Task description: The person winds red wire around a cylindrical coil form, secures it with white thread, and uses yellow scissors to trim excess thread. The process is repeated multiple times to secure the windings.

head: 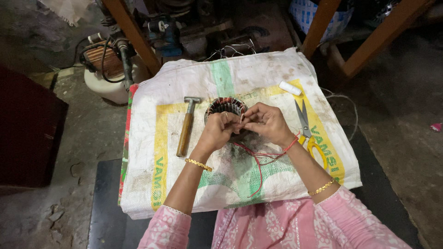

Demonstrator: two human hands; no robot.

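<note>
Nearest the camera, pink patterned sleeves lead out over a white woven sack (184, 87) spread as a work mat, with red wires (256, 162) trailing across it from under the hands. The left hand (218, 131) and right hand (267, 122) meet fingertip to fingertip, both curled tight and pinching something thin between them, too small to make out, right at the near rim of a motor stator (225, 105) with copper windings, which stands on the middle of the sack. A wooden-handled hammer (187, 127) lies just left of the stator, yellow-handled scissors (308, 131) to the right. Farther off, a small white spool (290, 88) rests near the sack's far right corner
</note>
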